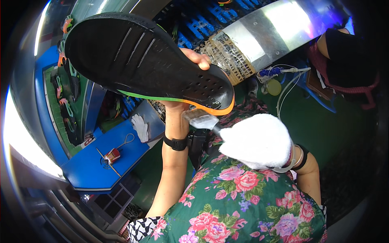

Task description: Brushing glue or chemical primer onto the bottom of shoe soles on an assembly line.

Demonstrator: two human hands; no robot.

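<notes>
The left hand (pixel 190 81) holds a black shoe sole (pixel 146 60) up in the air, its grip closed around the heel end, thumb showing over the top edge and a black watch (pixel 175 143) on the wrist. The sole has an orange and green rim along its lower edge. The right hand (pixel 255 141), in a white glove, has its grip closed on a small brush (pixel 201 120), whose bristles touch the sole's orange rim. Below left, a blue worktop (pixel 93 166) carries a white glove (pixel 140 126) near its far edge.
</notes>
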